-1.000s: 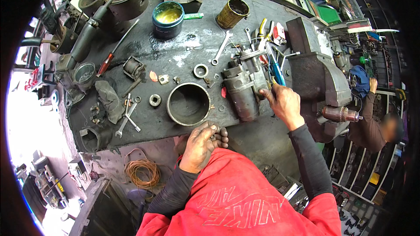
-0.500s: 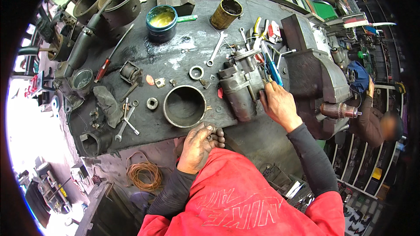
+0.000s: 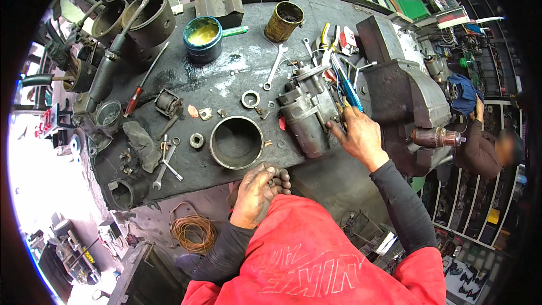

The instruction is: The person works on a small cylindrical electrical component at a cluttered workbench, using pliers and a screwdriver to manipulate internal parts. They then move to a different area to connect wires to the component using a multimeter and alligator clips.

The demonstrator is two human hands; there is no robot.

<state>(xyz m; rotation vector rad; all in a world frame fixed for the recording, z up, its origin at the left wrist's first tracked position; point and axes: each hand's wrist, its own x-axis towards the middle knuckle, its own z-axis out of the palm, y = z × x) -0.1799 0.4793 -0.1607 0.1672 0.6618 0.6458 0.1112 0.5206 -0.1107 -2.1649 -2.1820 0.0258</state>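
Here, left hand (image 3: 257, 192), beside bench edge (image 3: 199, 183)

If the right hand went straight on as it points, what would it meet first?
Probably the grey cylindrical metal unit just ahead of the right hand; depth is unclear, and the blue-handled tool lies close by.

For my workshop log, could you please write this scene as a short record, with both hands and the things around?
Left hand: curled near the bench front edge; possibly holding something too small to identify
Right hand: fingers bent beside the motor-like metal unit; contact unclear
Before the left hand: open metal cylinder
Beyond the right hand: blue-handled tool
Far side: blue tub with yellow paste, stained can
Left side: red-handled screwdriver
Floor: coiled orange cable
Right background: another person
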